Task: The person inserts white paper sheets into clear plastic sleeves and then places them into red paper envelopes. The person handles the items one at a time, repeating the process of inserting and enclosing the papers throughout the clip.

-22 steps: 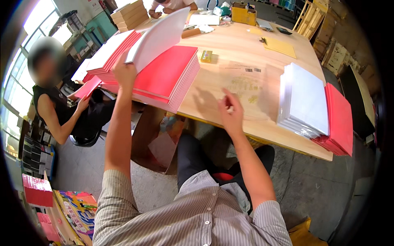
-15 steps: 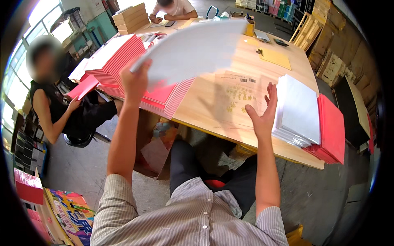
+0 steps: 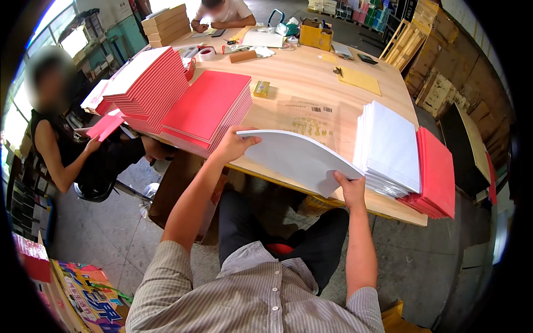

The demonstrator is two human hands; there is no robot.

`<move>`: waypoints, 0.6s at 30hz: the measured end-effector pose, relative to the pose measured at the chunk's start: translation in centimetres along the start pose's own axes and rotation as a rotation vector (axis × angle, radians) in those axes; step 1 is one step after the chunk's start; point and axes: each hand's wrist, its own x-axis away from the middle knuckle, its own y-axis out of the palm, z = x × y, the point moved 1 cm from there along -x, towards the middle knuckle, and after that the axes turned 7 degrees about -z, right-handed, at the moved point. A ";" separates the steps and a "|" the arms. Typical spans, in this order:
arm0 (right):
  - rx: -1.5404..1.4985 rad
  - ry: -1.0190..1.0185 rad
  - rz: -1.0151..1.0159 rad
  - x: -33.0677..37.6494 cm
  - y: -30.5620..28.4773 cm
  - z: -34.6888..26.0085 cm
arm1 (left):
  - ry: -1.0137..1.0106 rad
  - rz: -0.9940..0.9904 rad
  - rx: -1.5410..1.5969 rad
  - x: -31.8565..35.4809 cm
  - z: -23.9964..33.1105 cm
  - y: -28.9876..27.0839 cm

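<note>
Both my hands hold a bent white sheaf of paper above the table's near edge. My left hand pinches its left end, and my right hand grips the right end, thumb on the near face. Just left of my left hand stands a stack of red-covered booklets. Beyond the sheaf, a brown printed sheet lies flat on the table, partly hidden by it. A pile of white sheaves rests to the right of my right hand, with red covers beside it.
A taller red-and-white stack stands at the left, near a seated person holding something red. Farther back are a small yellow box, tape, a yellow clipboard and a carton. Another person sits at the far side.
The white sheaf has come down from its raised, blurred position to the table's near edge. My right hand, open before, now grips its right end; my left hand has lowered with it.
</note>
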 end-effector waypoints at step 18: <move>0.049 0.123 -0.153 -2.0 0.3 1.4 | 0.022 0.016 0.141 -1.5 -2.4 -0.6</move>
